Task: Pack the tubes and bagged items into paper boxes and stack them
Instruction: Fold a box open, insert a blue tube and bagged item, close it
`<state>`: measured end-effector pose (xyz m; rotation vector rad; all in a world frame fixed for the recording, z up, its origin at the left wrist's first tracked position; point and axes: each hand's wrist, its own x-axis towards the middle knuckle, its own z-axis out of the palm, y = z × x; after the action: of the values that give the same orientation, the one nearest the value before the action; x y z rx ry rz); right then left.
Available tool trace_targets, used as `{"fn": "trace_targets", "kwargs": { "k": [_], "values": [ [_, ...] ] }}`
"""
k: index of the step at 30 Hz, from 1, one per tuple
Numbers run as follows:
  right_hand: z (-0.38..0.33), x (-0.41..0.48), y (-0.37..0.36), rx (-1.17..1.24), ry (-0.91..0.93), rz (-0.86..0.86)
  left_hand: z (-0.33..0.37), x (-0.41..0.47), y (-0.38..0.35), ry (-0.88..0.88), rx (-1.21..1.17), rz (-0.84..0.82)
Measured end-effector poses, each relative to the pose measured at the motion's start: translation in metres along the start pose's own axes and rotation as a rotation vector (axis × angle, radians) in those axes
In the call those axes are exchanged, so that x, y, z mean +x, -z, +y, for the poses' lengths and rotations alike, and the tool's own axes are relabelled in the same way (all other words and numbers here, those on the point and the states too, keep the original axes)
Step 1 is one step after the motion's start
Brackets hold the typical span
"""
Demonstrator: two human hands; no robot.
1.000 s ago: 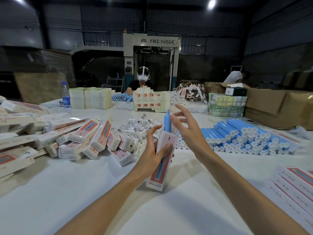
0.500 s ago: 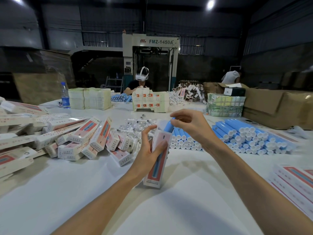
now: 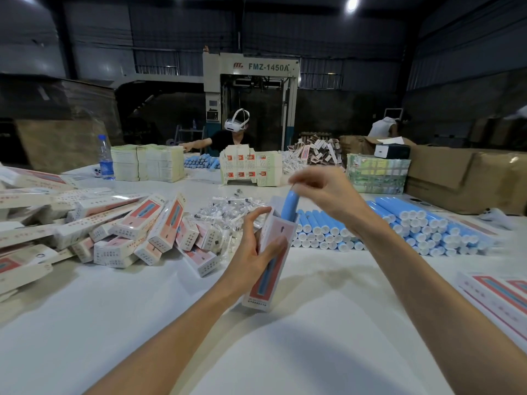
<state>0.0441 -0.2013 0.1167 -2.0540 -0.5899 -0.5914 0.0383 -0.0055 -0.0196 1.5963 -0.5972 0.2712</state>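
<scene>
Though heaped loosely at far left on the white table (image 3: 285, 352), probably finished work: long pink-and-white paper boxes (image 3: 137, 223), well apart from both hands. Just right of that heap, small clear-bagged items (image 3: 228, 215) in a loose pile, near the left hand but untouched. Next, left hand (image 3: 248, 260), fingers and thumb curled round one upright pink-and-white paper box (image 3: 265, 283), open top leaning slightly away and to the right; cannot tell whether its bottom end touches the table. Standing out of that open top, a light blue plastic tube (image 3: 290, 206), long axis in line with the box, lower part hidden inside. Directly above, right hand (image 3: 325, 192), fingertips closed narrowly on the tube's upper end, blurred, so exact grip hard to read. Tube thus straight below the right fingertips and above the left, right hand the nearer. Judged next: a straight push down along that shared axis, box kept steady. Further right, rows of light blue white-capped tubes (image 3: 413, 226) lying on the table; at far right, flat printed box blanks (image 3: 499, 295).
</scene>
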Motion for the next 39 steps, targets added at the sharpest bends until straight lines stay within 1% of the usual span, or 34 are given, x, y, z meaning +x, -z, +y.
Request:
{"fn": "trace_targets", "kwargs": {
  "k": [1,2,4,8,11,13,15,17,20,24,27,33,39],
  "values": [
    [0.001,-0.003,-0.006,-0.037,-0.001,-0.067,0.000,0.000,0.001,0.004,0.008,0.014],
    [0.002,-0.005,-0.013,-0.046,-0.006,-0.096,0.000,0.001,0.001,0.008,0.011,0.026],
    [0.004,-0.012,-0.024,-0.018,-0.010,-0.108,0.000,0.001,0.003,0.008,0.009,0.065],
    [0.015,-0.030,-0.046,-0.062,0.027,-0.015,-0.003,0.001,0.005,0.008,-0.016,0.109],
    [0.023,-0.045,-0.053,-0.110,0.087,0.004,-0.001,0.001,0.004,0.018,-0.014,0.116],
    [0.028,-0.054,-0.056,0.000,0.150,0.030,0.001,0.002,0.003,0.024,-0.038,0.111],
    [0.032,-0.064,-0.061,0.154,0.076,0.082,0.004,0.002,0.001,0.033,-0.076,0.104],
    [0.038,-0.072,-0.070,0.256,-0.018,0.119,0.003,0.002,-0.001,0.041,-0.115,0.102],
    [0.046,-0.082,-0.081,0.348,-0.040,0.153,0.002,0.001,-0.005,0.019,-0.097,0.103],
    [0.045,-0.085,-0.078,0.417,-0.013,0.137,0.000,0.001,-0.007,0.013,-0.091,0.101],
    [0.047,-0.086,-0.075,0.398,-0.020,0.106,-0.001,0.002,-0.009,-0.001,-0.071,0.071],
    [0.052,-0.084,-0.067,0.284,-0.005,0.070,0.003,-0.002,-0.008,-0.021,0.027,0.020],
    [0.051,-0.083,-0.062,0.151,0.010,0.016,0.009,-0.005,-0.009,-0.010,0.034,0.012]
  ]
}}
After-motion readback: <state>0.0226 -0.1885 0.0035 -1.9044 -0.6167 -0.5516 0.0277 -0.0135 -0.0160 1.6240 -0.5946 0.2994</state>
